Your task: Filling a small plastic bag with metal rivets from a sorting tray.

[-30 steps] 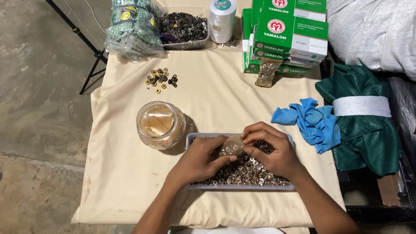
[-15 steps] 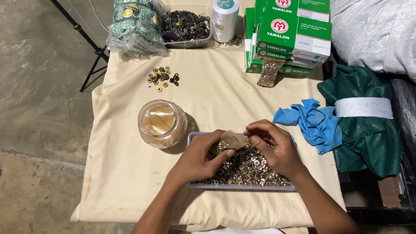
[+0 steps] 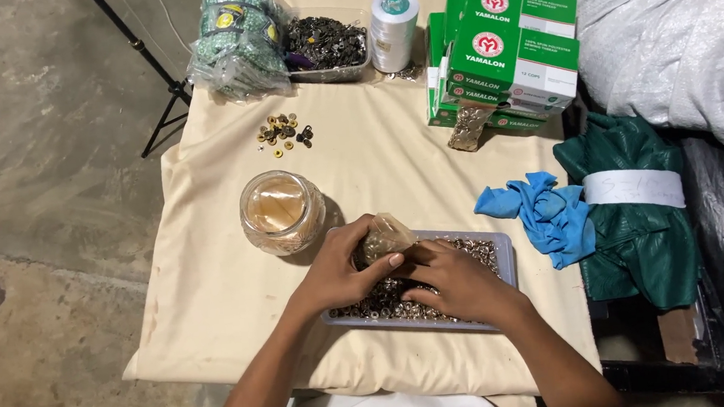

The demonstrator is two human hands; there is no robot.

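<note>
Both hands over the grey tray (image 3: pixel 504 257) of small metal rings (image 3: pixel 387 300) at the near edge of the cloth-covered table (image 3: pixel 377 176). Left hand (image 3: pixel 341 270) and right hand (image 3: pixel 454 282) are together, both closed on a small clear plastic packet (image 3: pixel 382 236) held just above the tray. Versus half a second ago: packet sits higher and more upright between the fingers, left thumb now across its lower side, hands pressed closer. Glass jar (image 3: pixel 281 210) just left of the tray, unchanged. Loose eyelets (image 3: pixel 285 134), thread spool (image 3: pixel 393 29), green boxes (image 3: pixel 509 54), blue cloth (image 3: pixel 544 215) unmoved.
</note>
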